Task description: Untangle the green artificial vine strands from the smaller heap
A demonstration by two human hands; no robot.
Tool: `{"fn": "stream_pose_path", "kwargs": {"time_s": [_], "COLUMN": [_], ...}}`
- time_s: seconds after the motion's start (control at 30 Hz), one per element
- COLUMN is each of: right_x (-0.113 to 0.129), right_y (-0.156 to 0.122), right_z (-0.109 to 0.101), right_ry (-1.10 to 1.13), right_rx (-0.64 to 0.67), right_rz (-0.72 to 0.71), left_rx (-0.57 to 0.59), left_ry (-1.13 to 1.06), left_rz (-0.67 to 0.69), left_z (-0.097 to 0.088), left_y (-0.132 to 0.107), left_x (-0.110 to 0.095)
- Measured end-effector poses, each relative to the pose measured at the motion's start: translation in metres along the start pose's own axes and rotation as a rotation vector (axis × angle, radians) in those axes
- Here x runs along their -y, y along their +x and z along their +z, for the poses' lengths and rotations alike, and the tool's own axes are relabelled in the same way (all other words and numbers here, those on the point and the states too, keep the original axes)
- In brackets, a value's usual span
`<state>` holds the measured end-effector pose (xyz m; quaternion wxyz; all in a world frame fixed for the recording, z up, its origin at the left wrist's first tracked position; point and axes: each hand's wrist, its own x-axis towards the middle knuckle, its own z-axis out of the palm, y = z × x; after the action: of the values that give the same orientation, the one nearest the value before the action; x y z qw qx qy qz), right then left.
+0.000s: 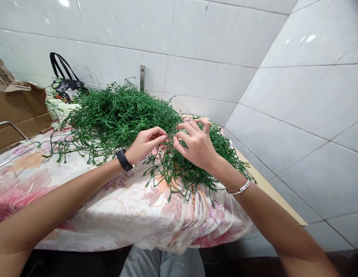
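Note:
My left hand [147, 143] is closed in a pinch, thumb against fingertips; what lies between them is too small to make out. Just right of it, my right hand [196, 144] has its thumb and index finger curled close together, the other fingers bent and spread. Whatever it pinches is hidden. Both hands are over the gap between two heaps of thin green artificial stems with small tips. The larger green heap [118, 111] lies behind and left of my left hand. Beneath and around my right hand is the smaller green heap [225, 150].
A floral cloth [109, 215] covers the table. At left stand a cardboard box [20, 111] and a bent metal rod [15, 154]. A black floral bag [67, 86] sits at the back, near whitish material [59, 109]. Tiled walls [308, 104] close off the back and right.

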<state>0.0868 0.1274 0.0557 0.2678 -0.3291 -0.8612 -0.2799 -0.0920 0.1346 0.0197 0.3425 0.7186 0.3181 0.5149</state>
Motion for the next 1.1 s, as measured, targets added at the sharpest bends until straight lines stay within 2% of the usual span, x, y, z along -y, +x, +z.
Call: {"fn": "stream_pose_path", "kwargs": {"time_s": [0.23, 0.47, 0.67, 0.8, 0.87, 0.97, 1.03, 1.1], "right_x": [-0.002, -0.001, 0.000, 0.000, -0.001, -0.002, -0.003, -0.003], "right_y": [-0.001, 0.000, 0.003, 0.003, 0.003, 0.004, 0.004, 0.004], "right_z": [0.006, 0.009, 0.007, 0.004, 0.003, 0.002, 0.003, 0.004], "right_ry": [0.015, 0.296, 0.410, 0.415, 0.424, 0.484, 0.577, 0.711], "right_rx": [0.024, 0.086, -0.014, -0.123, -0.171, -0.232, -0.255, -0.260], "right_rz": [0.049, 0.110, 0.168, 0.263, 0.299, 0.356, 0.398, 0.427], "left_rx": [0.005, 0.076, 0.102, -0.023, -0.082, -0.109, -0.128, -0.139], "left_ry": [-0.027, -0.118, -0.117, 0.055, 0.227, 0.526, 0.646, 0.617], "left_rz": [0.001, -0.030, -0.031, 0.073, 0.182, 0.305, 0.326, 0.303], "left_z": [-0.001, 0.000, 0.002, -0.002, -0.007, -0.014, -0.017, -0.018], "left_y": [0.000, -0.001, -0.002, -0.001, 0.001, 0.003, 0.004, 0.004], "left_x": [-0.001, -0.003, -0.006, -0.009, -0.011, -0.013, -0.014, -0.014]}}
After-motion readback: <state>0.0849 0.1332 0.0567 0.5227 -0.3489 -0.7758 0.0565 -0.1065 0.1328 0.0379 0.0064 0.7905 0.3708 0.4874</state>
